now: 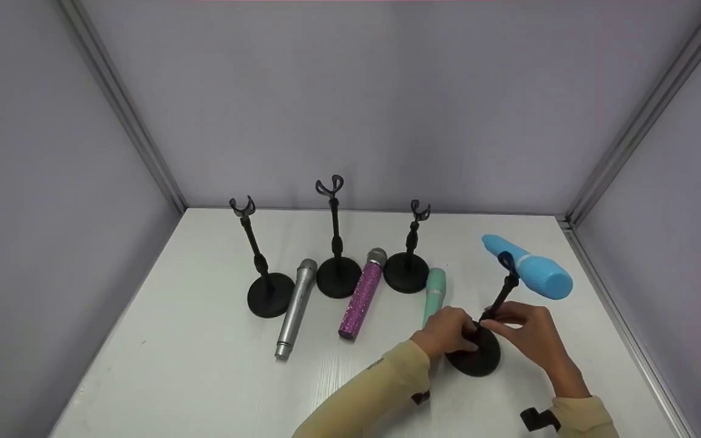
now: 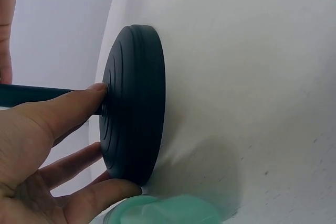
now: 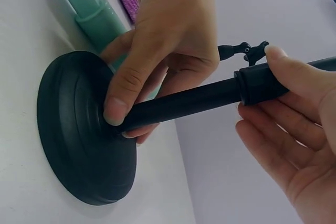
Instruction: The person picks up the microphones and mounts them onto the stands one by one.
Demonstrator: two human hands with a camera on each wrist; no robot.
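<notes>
A black desktop microphone stand [image 1: 479,359] with a round base stands at the right of the table, between both hands. My left hand [image 1: 448,331] holds it low, thumb and fingers about the foot of the pole and against the base [image 3: 79,124]. Higher up, my right hand [image 1: 533,337] pinches the thicker collar [image 3: 260,84] of the pole between thumb and fingers. The stand's clip [image 1: 507,261] overlaps a light blue microphone [image 1: 545,277] in the head view. Beside the left hand lies a mint green microphone [image 1: 435,289], partly hidden by that hand.
Three more black stands, left [image 1: 270,295], middle [image 1: 338,277] and right [image 1: 406,272], stand farther back with vacant clips. A silver microphone [image 1: 296,310] and a glittery purple microphone [image 1: 362,298] lie among them. Grey panels [image 1: 350,103] wall in the white table [image 1: 192,365].
</notes>
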